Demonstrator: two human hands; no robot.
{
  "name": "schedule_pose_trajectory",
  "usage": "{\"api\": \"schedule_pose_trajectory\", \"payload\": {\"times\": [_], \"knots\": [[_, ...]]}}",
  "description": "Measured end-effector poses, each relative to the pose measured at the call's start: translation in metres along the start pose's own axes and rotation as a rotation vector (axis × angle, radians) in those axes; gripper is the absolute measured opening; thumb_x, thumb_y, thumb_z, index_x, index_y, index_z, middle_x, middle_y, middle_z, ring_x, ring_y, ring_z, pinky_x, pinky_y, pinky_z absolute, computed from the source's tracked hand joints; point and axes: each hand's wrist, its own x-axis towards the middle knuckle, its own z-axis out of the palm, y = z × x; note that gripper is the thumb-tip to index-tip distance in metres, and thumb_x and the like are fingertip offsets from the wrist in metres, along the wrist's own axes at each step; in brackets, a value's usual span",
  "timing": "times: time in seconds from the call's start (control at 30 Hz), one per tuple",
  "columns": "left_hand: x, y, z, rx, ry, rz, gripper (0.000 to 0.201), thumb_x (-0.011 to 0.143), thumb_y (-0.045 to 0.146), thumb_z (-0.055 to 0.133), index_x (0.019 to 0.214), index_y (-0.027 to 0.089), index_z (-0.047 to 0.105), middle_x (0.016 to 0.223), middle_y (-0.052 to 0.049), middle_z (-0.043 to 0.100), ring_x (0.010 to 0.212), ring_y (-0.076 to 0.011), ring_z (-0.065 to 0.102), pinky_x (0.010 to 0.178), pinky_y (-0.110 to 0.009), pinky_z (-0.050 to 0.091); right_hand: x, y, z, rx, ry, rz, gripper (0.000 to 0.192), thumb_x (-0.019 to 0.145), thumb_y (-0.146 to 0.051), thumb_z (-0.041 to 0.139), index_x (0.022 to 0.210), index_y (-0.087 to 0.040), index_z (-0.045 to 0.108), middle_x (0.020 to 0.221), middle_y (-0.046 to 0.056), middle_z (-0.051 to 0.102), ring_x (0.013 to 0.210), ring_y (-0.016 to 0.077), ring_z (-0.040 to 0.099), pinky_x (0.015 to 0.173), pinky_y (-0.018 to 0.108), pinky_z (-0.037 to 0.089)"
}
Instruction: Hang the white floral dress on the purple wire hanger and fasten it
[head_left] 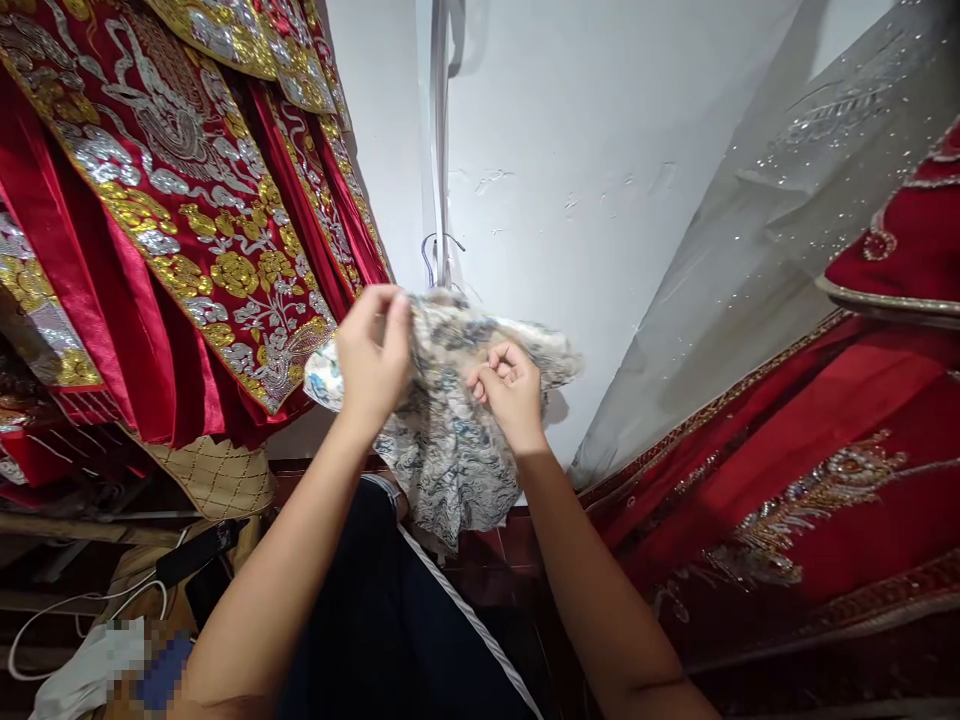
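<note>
A patterned shirt (454, 470) in cream, grey and blue hangs at the middle, below a blue hanger hook (429, 258). My left hand (373, 350) is at the shirt's upper left by the collar, its fingers curled and closed on the fabric; the fingertips are slightly blurred. At the upper front, my right hand (511, 390) has thumb and fingers pinched together on the cloth. Any small item between those fingertips is too small to tell. The short sleeves spread out to both sides, and the lower part hangs in folds.
A pale metal pole (440, 130) stands against the white wall (570, 120). Red embroidered costumes (172, 200) hang at left. A red beaded garment (840, 420) and sheer sparkly fabric (720, 240) are at right. White cables (90, 598) and a black device (196, 552) lie lower left.
</note>
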Motion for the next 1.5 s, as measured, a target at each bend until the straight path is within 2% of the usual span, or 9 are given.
{"api": "schedule_pose_trajectory", "payload": {"times": [0.2,0.47,0.57,0.73,0.83,0.9,1.03,1.17,1.5], "knots": [[0.012,-0.004,-0.026,-0.032,-0.124,-0.074,0.014,0.095,0.031,0.057,0.091,0.020,0.065,0.083,-0.003,0.067,0.078,-0.0159,0.061,0.072,-0.030,0.046,-0.010,-0.011,0.004,-0.010,-0.189,0.091,0.012,0.086,-0.031,0.062,0.085,-0.021,0.056,0.061,-0.002,0.064,0.049,0.0106,0.054,0.049,0.022,0.042],[-0.017,0.010,-0.006,0.047,-0.283,-0.009,0.014,0.095,0.031,0.057,0.090,0.020,0.064,0.088,-0.003,0.068,0.086,-0.0176,0.060,0.080,-0.030,0.045,0.017,-0.031,0.041,-0.059,-0.291,-0.099,0.038,0.092,-0.054,0.056,0.075,-0.020,0.054,0.055,-0.004,0.052,0.049,0.0099,0.048,0.049,0.023,0.036],[-0.015,-0.005,-0.002,-0.055,-0.120,-0.117,0.017,0.095,0.033,0.056,0.091,0.019,0.064,0.087,-0.003,0.066,0.084,-0.0169,0.059,0.078,-0.029,0.046,0.016,-0.016,0.037,-0.173,-0.257,-0.160,0.036,0.092,-0.047,0.058,0.069,-0.020,0.052,0.055,-0.004,0.048,0.050,0.0100,0.043,0.050,0.024,0.032],[-0.007,-0.084,-0.032,-0.256,0.505,-0.455,0.020,0.094,0.033,0.055,0.080,0.018,0.055,0.076,0.001,0.058,0.071,-0.0114,0.055,0.072,-0.023,0.046,-0.011,0.017,0.021,-0.296,-0.260,0.019,0.039,0.091,-0.044,0.058,0.062,-0.020,0.048,0.053,-0.004,0.046,0.048,0.0101,0.038,0.049,0.025,0.028],[-0.030,-0.127,-0.056,-0.510,0.776,-0.858,0.024,0.094,0.022,0.051,0.071,0.018,0.045,0.064,0.005,0.049,0.061,-0.0083,0.051,0.067,-0.020,0.044,-0.033,0.027,0.018,-0.205,-0.298,0.144,0.038,0.090,-0.044,0.059,0.063,-0.020,0.050,0.052,-0.004,0.049,0.048,0.0105,0.040,0.049,0.025,0.029],[-0.062,-0.137,-0.061,-0.719,0.751,-1.177,0.029,0.094,0.022,0.047,0.067,0.018,0.041,0.058,0.006,0.046,0.055,-0.0087,0.051,0.064,-0.021,0.046,-0.050,0.031,0.019,-0.148,-0.295,0.199,0.038,0.090,-0.043,0.060,0.062,-0.020,0.051,0.052,-0.003,0.051,0.048,0.0104,0.041,0.049,0.025,0.030],[-0.146,-0.118,-0.042,-0.806,0.630,-1.351,0.028,0.089,0.019,0.054,0.064,0.017,0.045,0.057,0.003,0.050,0.053,-0.0103,0.056,0.063,-0.024,0.048,-0.090,0.047,0.012,0.005,-0.104,0.340,0.036,0.090,-0.044,0.061,0.064,-0.020,0.053,0.051,-0.004,0.048,0.047,0.0103,0.040,0.047,0.024,0.029],[-0.210,-0.085,-0.016,-0.905,0.563,-1.384,0.012,0.088,0.023,0.063,0.077,0.018,0.060,0.076,-0.003,0.065,0.080,-0.0162,0.069,0.081,-0.030,0.054,-0.117,0.070,-0.017,0.289,0.379,0.416,0.031,0.086,-0.040,0.066,0.067,-0.021,0.050,0.051,-0.008,0.037,0.045,0.0082,0.032,0.043,0.021,0.029],[-0.206,-0.036,-0.006,-1.067,0.301,-1.165,0.020,0.079,0.032,0.078,0.091,0.019,0.070,0.101,-0.004,0.068,0.098,-0.0152,0.065,0.094,-0.026,0.050,-0.121,0.093,-0.071,0.605,0.467,0.506,0.030,0.079,-0.017,0.057,0.064,-0.023,0.033,0.051,-0.009,0.028,0.038,0.0074,0.031,0.037,0.018,0.035]]}}
